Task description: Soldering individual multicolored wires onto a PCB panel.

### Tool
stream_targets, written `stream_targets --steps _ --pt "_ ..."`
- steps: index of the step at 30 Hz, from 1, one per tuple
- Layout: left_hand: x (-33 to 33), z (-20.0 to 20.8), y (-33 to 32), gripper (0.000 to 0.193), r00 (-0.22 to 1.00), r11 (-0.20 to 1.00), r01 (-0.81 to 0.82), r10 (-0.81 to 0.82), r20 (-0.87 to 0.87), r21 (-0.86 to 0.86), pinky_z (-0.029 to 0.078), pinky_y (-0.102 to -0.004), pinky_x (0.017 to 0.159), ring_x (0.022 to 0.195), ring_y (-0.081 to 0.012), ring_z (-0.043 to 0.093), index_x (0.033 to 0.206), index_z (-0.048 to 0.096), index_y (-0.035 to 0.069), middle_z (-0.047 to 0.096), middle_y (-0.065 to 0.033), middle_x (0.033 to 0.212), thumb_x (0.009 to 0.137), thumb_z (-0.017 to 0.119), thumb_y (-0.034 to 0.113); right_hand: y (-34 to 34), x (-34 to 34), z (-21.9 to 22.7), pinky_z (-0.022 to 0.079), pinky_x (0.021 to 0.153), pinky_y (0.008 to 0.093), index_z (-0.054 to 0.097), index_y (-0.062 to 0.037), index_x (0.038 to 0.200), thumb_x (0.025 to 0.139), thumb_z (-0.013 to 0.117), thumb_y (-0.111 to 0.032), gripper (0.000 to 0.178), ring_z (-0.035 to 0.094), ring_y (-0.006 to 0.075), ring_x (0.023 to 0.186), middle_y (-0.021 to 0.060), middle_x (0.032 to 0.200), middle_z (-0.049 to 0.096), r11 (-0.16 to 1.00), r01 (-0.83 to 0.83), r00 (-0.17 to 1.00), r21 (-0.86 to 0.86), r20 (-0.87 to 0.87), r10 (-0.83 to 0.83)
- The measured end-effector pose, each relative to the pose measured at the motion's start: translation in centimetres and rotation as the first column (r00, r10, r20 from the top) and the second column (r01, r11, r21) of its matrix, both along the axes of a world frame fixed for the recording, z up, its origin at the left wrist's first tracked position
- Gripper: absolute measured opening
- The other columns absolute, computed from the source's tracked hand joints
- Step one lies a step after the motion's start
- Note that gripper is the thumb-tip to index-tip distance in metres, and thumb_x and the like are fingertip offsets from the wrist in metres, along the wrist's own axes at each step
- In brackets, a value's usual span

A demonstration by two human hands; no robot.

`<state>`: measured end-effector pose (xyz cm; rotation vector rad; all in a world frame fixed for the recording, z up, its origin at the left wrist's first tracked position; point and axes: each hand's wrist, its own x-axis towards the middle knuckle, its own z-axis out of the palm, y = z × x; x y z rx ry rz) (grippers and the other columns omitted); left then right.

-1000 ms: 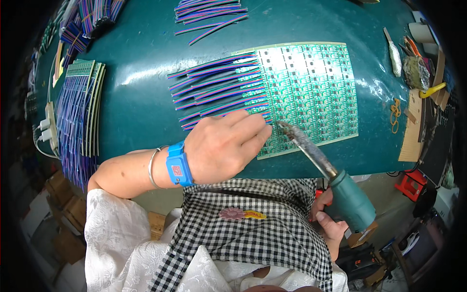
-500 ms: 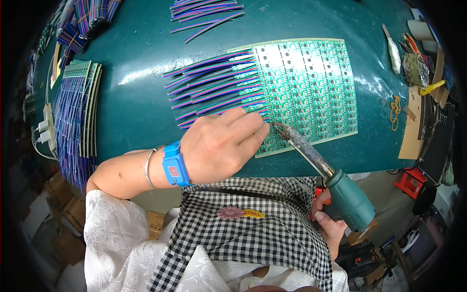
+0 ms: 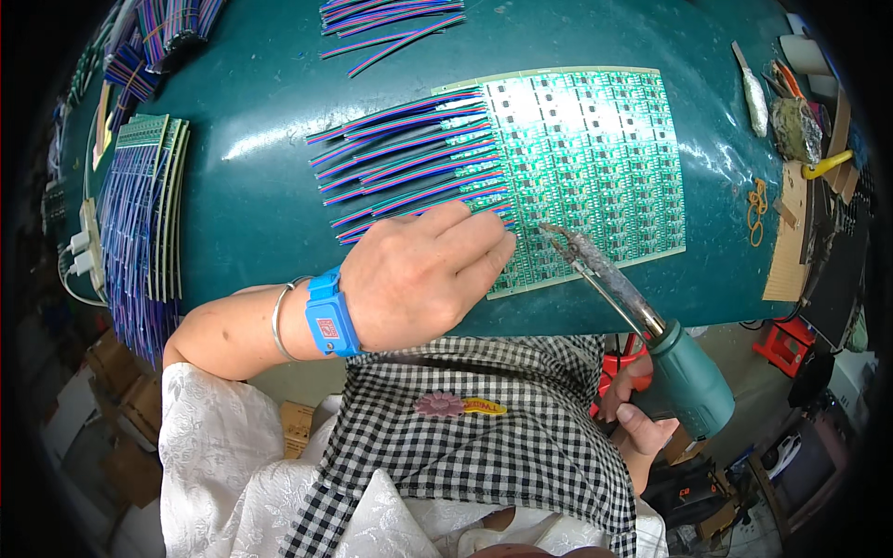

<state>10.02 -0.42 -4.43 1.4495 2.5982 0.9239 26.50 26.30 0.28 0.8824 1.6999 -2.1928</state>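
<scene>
Right-hand grip (image 3: 642, 414) stays closed on the green soldering iron (image 3: 651, 335), its tip now lifted just off the green circuit panel (image 3: 595, 158), while the left hand's (image 3: 419, 274) fingers keep pinning a ribbon wire (image 3: 419, 205), suggesting that joint is finished.

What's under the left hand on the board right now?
The left hand covers the near-left corner of the green circuit panel and the ends of the lowest striped ribbon wires. Whatever its fingertips pinch there is hidden.

An electronics assembly workshop, at a soldering bench.

A green circuit-board panel (image 3: 586, 167) lies on the teal bench (image 3: 251, 205), ribbon-wire bundles (image 3: 400, 19) at twelve o'clock, stacked wired boards (image 3: 144, 214) at nine, a soldering iron (image 3: 642, 325) at four, tool clutter (image 3: 795, 121) at two.
</scene>
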Motion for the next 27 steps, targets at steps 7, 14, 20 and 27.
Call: stream_targets --steps 7,14,20,27 --pt "0.0 0.4 0.1 0.044 1.000 1.000 0.010 -0.010 0.000 -0.029 0.048 -0.0335 0.054 0.068 -0.0229 0.056 0.106 0.066 -0.006 0.057 -0.0109 0.091 0.063 0.067 0.001 0.9 1.3 -2.5 0.043 0.043 0.0296 0.054 0.0042 0.099 0.067 0.078 -0.011 0.042 0.052 0.0174 0.048 0.0099 0.071 0.054 0.983 -0.099 0.981 0.156 -0.152 0.123" --pt "-0.1 0.2 -0.1 0.044 1.000 0.999 0.026 -0.026 0.007 -0.021 0.048 -0.0333 0.055 0.068 -0.0230 0.056 0.106 0.066 -0.007 0.057 -0.0110 0.091 0.063 0.067 0.001 0.5 1.5 -2.2 0.044 0.049 0.0290 0.054 0.0010 0.098 0.065 0.079 -0.009 0.042 0.054 0.0184 0.057 0.0095 0.074 0.054 0.978 -0.089 0.994 0.190 -0.051 0.101" --pt "-0.1 0.3 0.0 0.044 0.998 0.999 0.045 -0.047 -0.046 -0.028 0.047 -0.0324 0.051 0.067 -0.0221 0.056 0.105 0.065 -0.009 0.057 -0.0114 0.090 0.063 0.066 0.003 1.4 2.3 -3.0 0.044 0.050 0.0295 0.052 0.0004 0.097 0.066 0.077 -0.007 0.040 0.054 0.0187 0.058 0.0093 0.074 0.053 0.944 -0.187 0.974 0.271 -0.073 0.213" --pt "0.1 0.3 0.1 0.046 0.992 0.997 0.056 -0.061 -0.108 -0.055 0.046 -0.0305 0.046 0.067 -0.0204 0.056 0.104 0.066 -0.009 0.057 -0.0107 0.089 0.061 0.065 0.005 0.5 0.8 -0.9 0.044 0.054 0.0281 0.057 0.0014 0.104 0.070 0.077 -0.006 0.041 0.052 0.0150 0.060 0.0060 0.075 0.053 1.000 0.006 0.997 0.001 -0.076 -0.006"
